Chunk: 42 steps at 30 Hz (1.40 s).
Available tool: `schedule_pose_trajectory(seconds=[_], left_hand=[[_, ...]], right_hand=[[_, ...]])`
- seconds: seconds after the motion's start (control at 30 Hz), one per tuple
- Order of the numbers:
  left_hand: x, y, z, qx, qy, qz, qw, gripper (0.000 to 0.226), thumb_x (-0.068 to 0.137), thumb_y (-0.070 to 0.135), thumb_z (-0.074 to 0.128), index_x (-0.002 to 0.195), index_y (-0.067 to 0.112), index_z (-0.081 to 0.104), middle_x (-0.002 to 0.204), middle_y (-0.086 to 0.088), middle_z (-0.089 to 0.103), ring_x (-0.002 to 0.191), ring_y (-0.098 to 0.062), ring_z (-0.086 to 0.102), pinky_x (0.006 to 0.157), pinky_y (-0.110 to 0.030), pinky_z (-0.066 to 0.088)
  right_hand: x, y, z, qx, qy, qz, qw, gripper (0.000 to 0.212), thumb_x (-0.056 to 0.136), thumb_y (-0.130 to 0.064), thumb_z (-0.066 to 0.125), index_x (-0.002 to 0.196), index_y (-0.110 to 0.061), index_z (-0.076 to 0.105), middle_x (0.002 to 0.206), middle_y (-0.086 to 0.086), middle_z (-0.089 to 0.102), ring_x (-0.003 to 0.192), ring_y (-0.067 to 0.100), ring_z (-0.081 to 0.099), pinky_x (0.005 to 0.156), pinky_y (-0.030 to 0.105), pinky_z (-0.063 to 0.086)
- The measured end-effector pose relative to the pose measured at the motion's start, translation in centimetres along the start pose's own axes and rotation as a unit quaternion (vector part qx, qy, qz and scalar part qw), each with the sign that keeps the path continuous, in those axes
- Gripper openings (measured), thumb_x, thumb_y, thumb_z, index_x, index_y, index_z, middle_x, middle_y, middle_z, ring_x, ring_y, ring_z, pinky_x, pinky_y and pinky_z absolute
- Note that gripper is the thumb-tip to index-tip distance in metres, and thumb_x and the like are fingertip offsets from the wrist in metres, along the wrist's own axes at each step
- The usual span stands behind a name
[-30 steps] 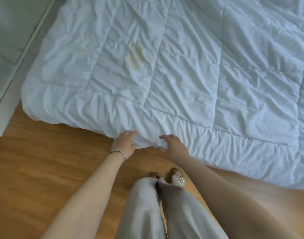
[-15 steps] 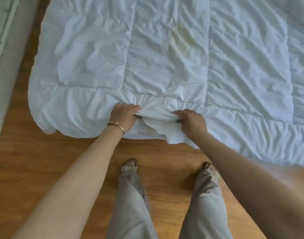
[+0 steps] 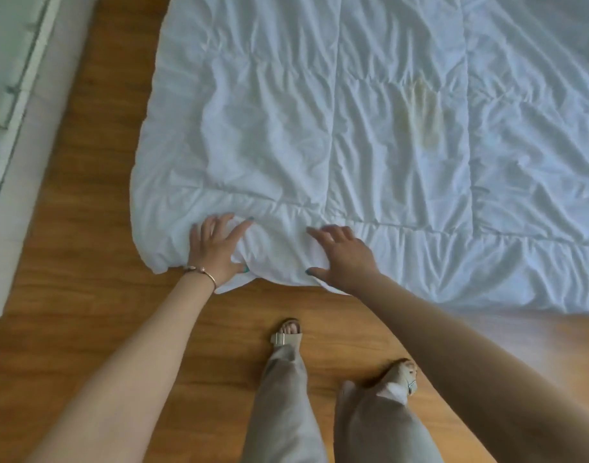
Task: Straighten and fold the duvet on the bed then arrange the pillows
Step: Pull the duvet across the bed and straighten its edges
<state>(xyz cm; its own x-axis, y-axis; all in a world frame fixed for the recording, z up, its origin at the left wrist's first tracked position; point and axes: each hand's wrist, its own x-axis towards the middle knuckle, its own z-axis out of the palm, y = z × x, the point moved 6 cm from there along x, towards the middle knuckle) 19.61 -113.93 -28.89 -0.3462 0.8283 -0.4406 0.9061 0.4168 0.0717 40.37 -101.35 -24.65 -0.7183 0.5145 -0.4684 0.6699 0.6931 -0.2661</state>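
- A white quilted duvet [image 3: 369, 135] lies spread across a wooden floor [image 3: 86, 248] (no bed frame or mattress shows under it here), filling the upper and right part of the view and running out of frame.
- The person stands at its near edge, looking down, with both hands on the hem close to the duvet's near-left corner.
- The left hand [image 3: 216, 248] has spread fingers pressing down on a bunched ridge of fabric; its thumb is tucked at the hem, so it grips loosely at most.
- The right hand [image 3: 343, 255] is open too, fingers splayed flat on the cloth, thumb at the hem; it holds nothing firmly.
- Between the hands the fabric is puckered into a small hump.
- This looks like the straightening step: flattening the hem before any fold.
- The next move probably calls for pinching the hem and drawing it taut, or sweeping the hands apart.
- A yellowish stain [image 3: 420, 115] marks one quilted panel.
- At far left is a pale padded edge [image 3: 22, 135], possibly furniture.
- Sandalled feet and beige trousers show below; no pillows are visible.
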Motion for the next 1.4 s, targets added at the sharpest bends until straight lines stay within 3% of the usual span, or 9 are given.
schedule_pose_trajectory(seconds=[0.27, 0.47, 0.6, 0.73, 0.83, 0.97, 1.1, 1.2, 1.4], left_hand=[[1.1, -5.8, -3.5, -0.033, 0.174, 0.062, 0.982, 0.017, 0.075, 0.002, 0.068, 0.081, 0.017, 0.069, 0.077, -0.004, 0.067, 0.076, -0.031, 0.064, 0.085, -0.036, 0.041], [-3.4, -4.5, -1.3, -0.070, 0.002, 0.000, 0.998, 0.017, 0.094, 0.026, 0.051, 0.096, 0.028, 0.068, 0.099, 0.006, 0.067, 0.094, -0.022, 0.064, 0.066, -0.027, 0.039], [-3.4, -6.2, 0.2, 0.037, -0.163, -0.033, 0.985, 0.033, 0.092, 0.050, 0.047, 0.098, 0.024, 0.067, 0.104, 0.006, 0.065, 0.098, -0.021, 0.063, 0.075, -0.029, 0.042], [-2.7, -3.7, -2.5, -0.005, 0.138, 0.028, 0.990, 0.052, 0.081, 0.059, 0.058, 0.121, 0.027, 0.061, 0.125, -0.005, 0.057, 0.118, -0.030, 0.050, 0.098, -0.046, 0.036], [-2.5, 3.0, 1.6, 0.098, -0.115, 0.204, 0.967, 0.052, 0.082, 0.070, 0.046, 0.124, 0.043, 0.057, 0.149, 0.001, 0.031, 0.139, -0.026, 0.023, 0.106, -0.053, 0.020], [-0.3, 8.0, -1.6, -0.044, 0.014, 0.159, 0.986, 0.045, 0.089, 0.053, 0.049, 0.128, 0.032, 0.057, 0.139, 0.003, 0.049, 0.126, -0.022, 0.040, 0.099, -0.037, 0.028], [-1.5, 15.7, 1.2, -0.036, -0.157, 0.208, 0.965, 0.039, 0.084, 0.057, 0.053, 0.112, 0.035, 0.067, 0.139, 0.005, 0.048, 0.130, -0.021, 0.039, 0.095, -0.035, 0.040], [-1.6, 21.5, -0.9, -0.111, 0.030, 0.236, 0.965, 0.020, 0.086, 0.032, 0.058, 0.094, 0.023, 0.074, 0.104, 0.002, 0.068, 0.104, -0.022, 0.058, 0.083, -0.032, 0.042], [0.6, 28.4, 1.8, -0.196, -0.018, -0.035, 0.980, 0.076, 0.084, 0.044, 0.057, 0.149, 0.043, 0.018, 0.161, 0.001, -0.005, 0.147, -0.032, -0.008, 0.117, -0.049, 0.013]], right_hand=[[7.3, -7.7, 1.6, -0.021, 0.051, 0.029, 0.998, 0.042, 0.085, 0.000, 0.054, 0.124, -0.016, 0.050, 0.110, 0.008, 0.054, 0.102, 0.030, 0.056, 0.071, 0.035, 0.043], [4.8, -9.8, 4.0, -0.069, -0.092, -0.077, 0.990, 0.097, 0.066, -0.079, 0.055, 0.149, -0.045, 0.016, 0.155, -0.002, 0.016, 0.139, 0.032, 0.018, 0.105, 0.048, 0.032], [5.5, -9.6, 3.5, -0.051, -0.116, -0.022, 0.992, 0.039, 0.090, -0.057, 0.050, 0.121, -0.035, 0.060, 0.131, -0.005, 0.052, 0.126, 0.022, 0.043, 0.099, 0.039, 0.040], [3.4, -6.4, 3.3, -0.092, -0.026, 0.004, 0.995, 0.046, 0.091, -0.038, 0.053, 0.136, -0.042, 0.045, 0.154, -0.004, 0.024, 0.141, 0.028, 0.019, 0.112, 0.042, 0.026], [0.3, -4.6, 5.3, -0.122, -0.195, -0.066, 0.971, 0.031, 0.091, -0.037, 0.050, 0.119, -0.042, 0.062, 0.143, -0.010, 0.044, 0.135, 0.021, 0.032, 0.103, 0.037, 0.033], [-1.2, 2.5, 1.0, -0.058, 0.065, 0.084, 0.993, 0.048, 0.093, -0.028, 0.049, 0.140, -0.038, 0.043, 0.150, -0.007, 0.034, 0.137, 0.024, 0.028, 0.104, 0.042, 0.035], [-7.7, 8.1, 6.7, -0.006, -0.223, 0.131, 0.966, 0.035, 0.094, -0.034, 0.049, 0.126, -0.046, 0.055, 0.139, -0.013, 0.047, 0.131, 0.016, 0.042, 0.095, 0.035, 0.044], [-9.8, 12.0, 4.0, 0.055, 0.016, 0.168, 0.984, 0.038, 0.094, -0.026, 0.050, 0.131, -0.035, 0.055, 0.131, -0.007, 0.056, 0.124, 0.016, 0.048, 0.088, 0.034, 0.045], [-15.3, 23.0, 5.4, 0.051, -0.023, 0.265, 0.963, 0.062, 0.092, -0.018, 0.047, 0.147, -0.037, 0.025, 0.156, -0.006, 0.016, 0.146, 0.023, 0.014, 0.103, 0.046, 0.039]])
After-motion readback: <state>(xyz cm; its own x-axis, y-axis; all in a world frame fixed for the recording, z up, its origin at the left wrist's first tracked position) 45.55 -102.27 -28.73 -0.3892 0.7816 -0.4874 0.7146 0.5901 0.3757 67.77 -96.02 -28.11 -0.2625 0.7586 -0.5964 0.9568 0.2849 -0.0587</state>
